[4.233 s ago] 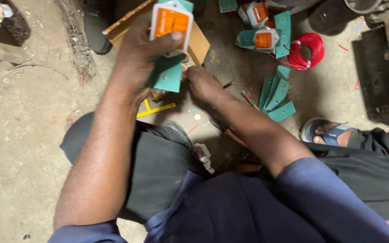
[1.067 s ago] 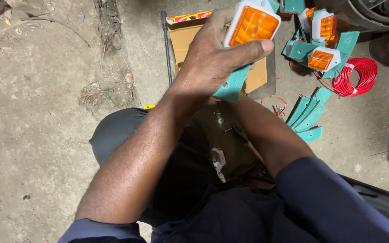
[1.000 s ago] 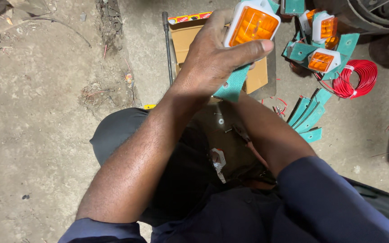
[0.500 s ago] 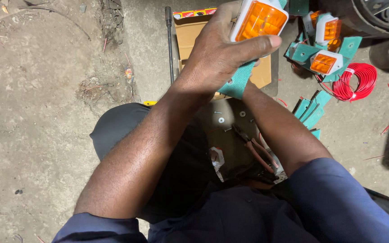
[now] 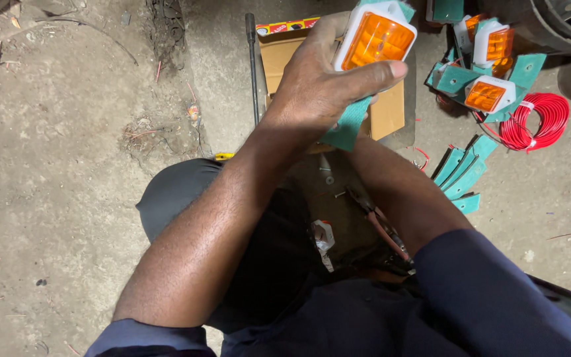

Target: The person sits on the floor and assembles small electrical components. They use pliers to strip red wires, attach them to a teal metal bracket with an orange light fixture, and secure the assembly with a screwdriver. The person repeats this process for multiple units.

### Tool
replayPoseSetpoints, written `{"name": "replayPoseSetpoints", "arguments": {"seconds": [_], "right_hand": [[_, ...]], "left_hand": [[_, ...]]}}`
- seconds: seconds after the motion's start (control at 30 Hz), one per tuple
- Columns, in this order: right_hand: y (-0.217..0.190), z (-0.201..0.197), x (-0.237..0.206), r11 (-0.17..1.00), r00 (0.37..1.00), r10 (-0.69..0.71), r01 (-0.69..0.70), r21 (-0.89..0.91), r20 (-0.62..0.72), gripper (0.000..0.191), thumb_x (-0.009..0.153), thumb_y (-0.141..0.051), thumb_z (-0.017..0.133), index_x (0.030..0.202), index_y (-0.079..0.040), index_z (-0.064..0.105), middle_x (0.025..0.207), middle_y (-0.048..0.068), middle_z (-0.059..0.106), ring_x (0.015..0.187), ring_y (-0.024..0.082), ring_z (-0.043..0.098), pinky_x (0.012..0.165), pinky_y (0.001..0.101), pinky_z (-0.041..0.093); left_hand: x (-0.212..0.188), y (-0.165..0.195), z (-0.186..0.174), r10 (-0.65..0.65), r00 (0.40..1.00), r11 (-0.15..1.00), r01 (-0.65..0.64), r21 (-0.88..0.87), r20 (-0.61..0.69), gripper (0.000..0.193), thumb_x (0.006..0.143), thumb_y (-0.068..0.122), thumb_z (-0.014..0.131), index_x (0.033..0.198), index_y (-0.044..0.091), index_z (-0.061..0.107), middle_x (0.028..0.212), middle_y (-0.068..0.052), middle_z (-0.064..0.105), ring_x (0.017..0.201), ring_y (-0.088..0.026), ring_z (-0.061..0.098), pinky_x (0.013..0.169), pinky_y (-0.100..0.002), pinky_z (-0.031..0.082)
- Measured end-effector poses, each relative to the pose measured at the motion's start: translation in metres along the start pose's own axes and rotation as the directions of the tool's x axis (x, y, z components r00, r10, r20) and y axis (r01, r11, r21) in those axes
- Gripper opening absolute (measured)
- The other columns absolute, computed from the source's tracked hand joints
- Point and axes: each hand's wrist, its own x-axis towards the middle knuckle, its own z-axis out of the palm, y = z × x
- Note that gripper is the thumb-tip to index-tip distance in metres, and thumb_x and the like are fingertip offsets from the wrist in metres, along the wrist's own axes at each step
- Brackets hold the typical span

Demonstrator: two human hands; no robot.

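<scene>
Knees folded under dark cloth sit nearest, my right forearm running beneath my left so that my right hand is hidden and I cannot tell its grip. Higher up, my left hand [image 5: 322,89] closes its grip around an amber lamp [image 5: 375,39], a glossy ribbed lens in white housing on a flat green bracket. A loose pinch could drop it onto the gritty concrete floor [image 5: 67,165], cracking the lens. Beyond lie a cardboard box [image 5: 388,109], similar lamps [image 5: 487,94] and coiled red wire [image 5: 536,120].
</scene>
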Motion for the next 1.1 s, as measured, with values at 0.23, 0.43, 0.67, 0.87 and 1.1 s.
{"name": "replayPoseSetpoints", "arguments": {"seconds": [0.23, 0.43, 0.67, 0.87, 1.1], "right_hand": [[-0.021, -0.006, -0.001, 0.848, 1.000, 0.002, -0.004, -0.531, -0.004, 0.043, 0.110, -0.035, 0.054, 0.136, -0.001, 0.050, 0.119, 0.013, 0.059, 0.104, 0.017, 0.055, 0.086, 0.0286, 0.043], [-0.035, -0.029, -0.060, 0.609, 0.999, -0.053, 0.024, -0.793, -0.011, 0.041, 0.112, -0.033, 0.057, 0.129, 0.005, 0.055, 0.110, 0.015, 0.059, 0.092, 0.017, 0.055, 0.074, 0.0256, 0.044], [0.017, -0.039, -0.131, 0.758, 0.862, -0.115, -0.246, -0.604, -0.495, 0.039, 0.097, -0.041, 0.063, 0.086, -0.004, 0.058, 0.066, 0.005, 0.056, 0.054, 0.018, 0.052, 0.051, 0.0330, 0.049], [0.030, -0.053, -0.105, 0.302, 0.699, -0.514, -0.396, -0.867, -0.498, 0.053, 0.094, -0.049, 0.059, 0.089, 0.001, 0.075, 0.073, 0.016, 0.073, 0.071, 0.029, 0.068, 0.074, 0.0434, 0.052], [0.009, -0.034, -0.093, -0.120, 0.865, -0.473, -0.250, -0.961, -0.166, 0.058, 0.105, -0.050, 0.053, 0.095, 0.003, 0.075, 0.087, 0.025, 0.070, 0.085, 0.041, 0.066, 0.083, 0.0496, 0.050]], "left_hand": [[-0.001, 0.002, -0.004, 0.020, 1.000, 0.996, -0.020, -0.082, 0.008, 0.066, 0.086, 0.025, 0.084, 0.138, -0.002, 0.053, 0.118, -0.012, 0.070, 0.105, -0.018, 0.072, 0.092, -0.034, 0.062], [-0.010, 0.016, 0.000, -0.033, 0.999, 0.997, 0.035, -0.070, 0.024, 0.058, 0.087, 0.025, 0.081, 0.133, 0.000, 0.056, 0.114, -0.010, 0.073, 0.103, -0.016, 0.072, 0.091, -0.032, 0.060], [-0.025, 0.021, 0.009, 0.020, 1.000, 0.998, -0.019, -0.055, 0.011, 0.061, 0.085, 0.024, 0.082, 0.133, -0.001, 0.054, 0.117, -0.010, 0.072, 0.105, -0.016, 0.072, 0.094, -0.031, 0.059], [-0.031, 0.003, 0.010, 0.079, 0.997, 0.996, -0.079, -0.052, 0.008, 0.065, 0.085, 0.024, 0.085, 0.133, -0.004, 0.052, 0.120, -0.012, 0.069, 0.108, -0.017, 0.071, 0.098, -0.032, 0.059], [-0.033, -0.013, 0.011, 0.059, 0.995, 0.990, -0.049, 0.129, -0.076, 0.061, 0.082, 0.022, 0.084, 0.131, -0.002, 0.057, 0.117, -0.010, 0.071, 0.103, -0.016, 0.073, 0.091, -0.031, 0.060]]}}
